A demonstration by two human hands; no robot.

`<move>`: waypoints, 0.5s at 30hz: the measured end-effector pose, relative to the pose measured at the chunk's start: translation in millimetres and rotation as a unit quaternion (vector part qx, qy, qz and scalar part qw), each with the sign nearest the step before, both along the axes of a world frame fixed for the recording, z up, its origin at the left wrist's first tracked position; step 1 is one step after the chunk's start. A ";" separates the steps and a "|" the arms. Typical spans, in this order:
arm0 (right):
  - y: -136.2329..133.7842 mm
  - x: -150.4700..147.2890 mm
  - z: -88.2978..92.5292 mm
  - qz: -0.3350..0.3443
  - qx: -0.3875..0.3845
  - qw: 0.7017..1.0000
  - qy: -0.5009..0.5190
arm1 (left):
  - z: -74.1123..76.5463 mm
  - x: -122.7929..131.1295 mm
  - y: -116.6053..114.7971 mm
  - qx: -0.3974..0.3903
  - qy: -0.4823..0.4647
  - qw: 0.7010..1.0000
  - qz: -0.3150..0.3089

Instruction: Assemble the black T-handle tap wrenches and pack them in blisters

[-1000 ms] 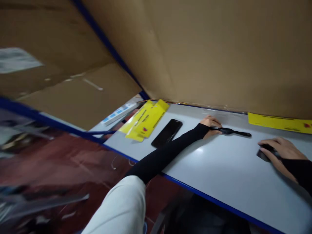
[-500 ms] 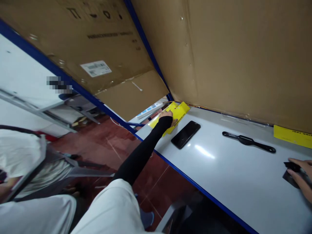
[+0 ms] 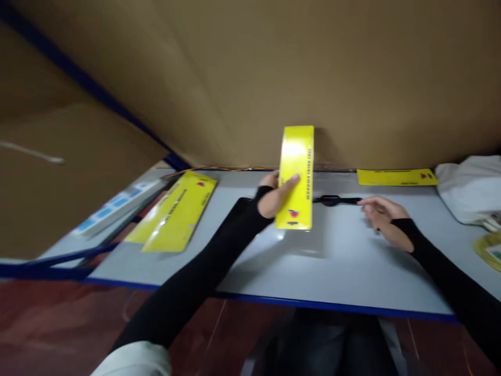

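My left hand (image 3: pixel 276 196) is closed around a yellow printed packaging card (image 3: pixel 301 164), with the thumb across its front. The card is held upright above the table, and a clear plastic part seems to hang below it. Behind it lies a black two-handled tool shaped like a spokeshave (image 3: pixel 331 200), its left end hidden by the card. My right hand (image 3: pixel 385 211) has its fingers curled at the tool's right handle and seems to pinch the tip. The black phone (image 3: pixel 243 202) is mostly covered by my left forearm.
Overlapping yellow cards (image 3: pixel 180 214) lie at the table's left. Another yellow card (image 3: pixel 397 177) rests along the cardboard wall (image 3: pixel 242 78). A white bag (image 3: pixel 467 188) and a yellow roll (image 3: pixel 489 249) are at the right. A blue edge (image 3: pixel 313 302) borders the white table.
My left hand has lifted a yellow card from the left pile and brought it right. My right hand, earlier around a dark object, is now at the spokeshave's handle. The view has turned right.
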State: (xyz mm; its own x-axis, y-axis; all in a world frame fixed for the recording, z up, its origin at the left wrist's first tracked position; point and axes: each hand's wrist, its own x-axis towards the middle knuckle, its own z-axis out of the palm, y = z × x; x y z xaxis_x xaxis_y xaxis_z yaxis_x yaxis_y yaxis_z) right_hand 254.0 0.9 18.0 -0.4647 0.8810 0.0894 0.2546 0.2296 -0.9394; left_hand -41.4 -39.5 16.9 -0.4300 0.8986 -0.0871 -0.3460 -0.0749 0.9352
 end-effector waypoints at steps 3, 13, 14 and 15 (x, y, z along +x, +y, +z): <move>-12.6 -10.5 -8.6 0.020 -0.133 0.987 0.090 | -24.0 93.1 12.3 -0.011 -0.043 0.996 -0.073; 13.3 12.3 -8.1 -0.189 -0.126 0.953 0.201 | -41.2 109.9 19.0 -0.005 -0.153 0.971 -0.181; 14.0 12.7 -5.8 -0.195 -0.116 0.952 0.204 | -41.5 108.7 17.1 -0.002 -0.152 0.967 -0.206; 13.8 12.5 -4.6 -0.200 -0.112 0.952 0.205 | -41.7 108.7 15.6 0.004 -0.152 0.964 -0.219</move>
